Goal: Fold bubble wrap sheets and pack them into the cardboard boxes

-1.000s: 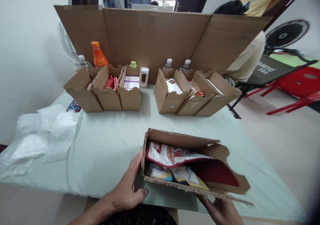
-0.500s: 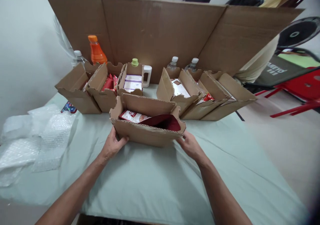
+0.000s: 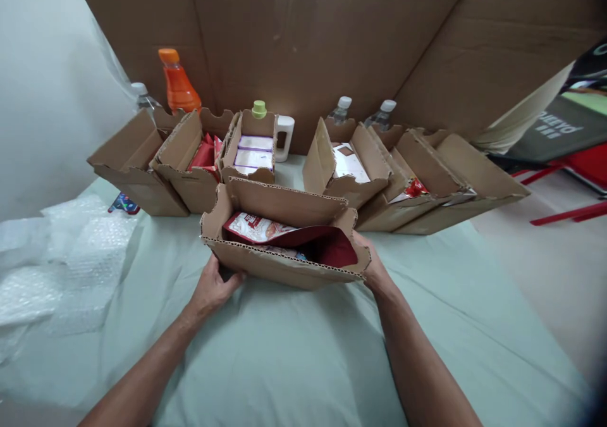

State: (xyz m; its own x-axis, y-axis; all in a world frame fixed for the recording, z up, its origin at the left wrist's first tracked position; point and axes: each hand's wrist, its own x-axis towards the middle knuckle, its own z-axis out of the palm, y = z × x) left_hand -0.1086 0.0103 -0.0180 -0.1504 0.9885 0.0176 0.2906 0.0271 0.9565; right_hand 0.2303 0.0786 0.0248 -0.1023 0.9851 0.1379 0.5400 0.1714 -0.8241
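Note:
An open cardboard box (image 3: 284,271) stands at the centre of the cloth, holding a dark red pouch (image 3: 332,245) with its mouth gaping and a printed white part (image 3: 258,226). At the box's lower left corner is my left hand (image 3: 213,288), its thumb along the front face and the other fingers partly hidden under or behind the corner. My right hand (image 3: 372,264) grips the box's right end, with its fingertips hidden behind that side.
Behind stand several open cardboard boxes (image 3: 165,196) with packets, an orange bottle (image 3: 180,88), a white handle (image 3: 284,137) and clear bottles (image 3: 342,107). A tall cardboard panel (image 3: 303,47) rises behind them. Bubble wrap (image 3: 85,269) lies left; a red chair (image 3: 581,167) is right.
The view has tilted down and come closer. My right hand has moved up along the box's right end, its fingers now further behind it. My left hand stays at the left corner.

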